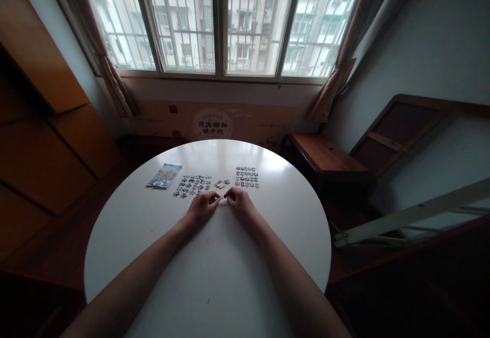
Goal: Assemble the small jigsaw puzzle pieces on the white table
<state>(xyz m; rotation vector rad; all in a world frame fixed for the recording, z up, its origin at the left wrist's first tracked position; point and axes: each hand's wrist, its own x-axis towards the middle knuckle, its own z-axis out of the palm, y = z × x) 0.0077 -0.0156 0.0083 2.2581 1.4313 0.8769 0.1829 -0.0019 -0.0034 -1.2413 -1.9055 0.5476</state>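
Observation:
Both hands meet over the middle of the white round table (184, 276). My left hand (202, 206) pinches a small pale jigsaw piece (221, 198) between thumb and fingers. My right hand (239, 201) pinches a dark jigsaw piece (225, 195) right beside it; whether the two are joined I cannot tell. Just beyond the fingers lies a small cluster of joined jigsaw pieces (222, 184). Loose jigsaw pieces (193, 185) are spread in rows to the left, partly behind my left hand. Another group of jigsaw pieces (247, 177) lies in rows to the right.
A colourful picture sheet (165, 175) lies at the table's left. Beyond the table are a printed banner (245, 118) under the window and a wooden bench (325, 152) at the right. An orange-brown cabinet (49, 144) stands on the left.

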